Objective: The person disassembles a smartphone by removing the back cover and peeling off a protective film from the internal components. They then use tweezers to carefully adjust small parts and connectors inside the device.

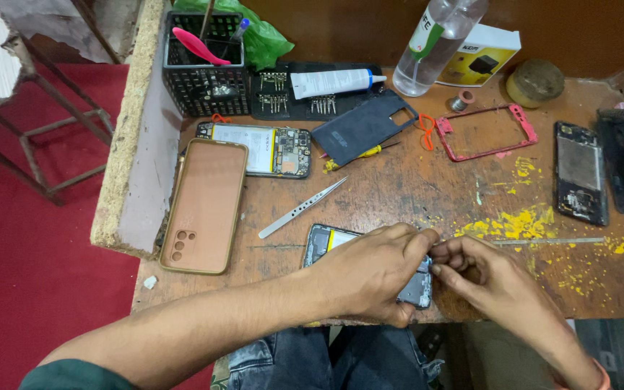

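Head view looks down on a scratched wooden tabletop (399, 195) full of phone parts. Near the front edge lies an opened phone (326, 242) with its back off, so the insides can be reached. Left hand (370, 271) lies over the phone and presses it down, which keeps it from sliding. Its fingers curl around the phone's right end, so this grip is closed on the phone. Right hand (482, 278) comes in from the other side, and its fingertips (438, 269) meet the left thumb at the phone's edge. They pinch together there, but whatever is between them is too small to see.

Metal tweezers (301, 208) lie loose just behind the phone, close enough to grab. A tan phone case (204, 206) lies face down on the left. Behind it sits a second open phone (261, 149), and beside that a dark back cover (362, 128). A pink phone frame (485, 131) lies further right, with yellow crumbs (514, 224) scattered below it. A black basket (206, 68) and a white glue tube (334, 81) stand at the back, out of the way.
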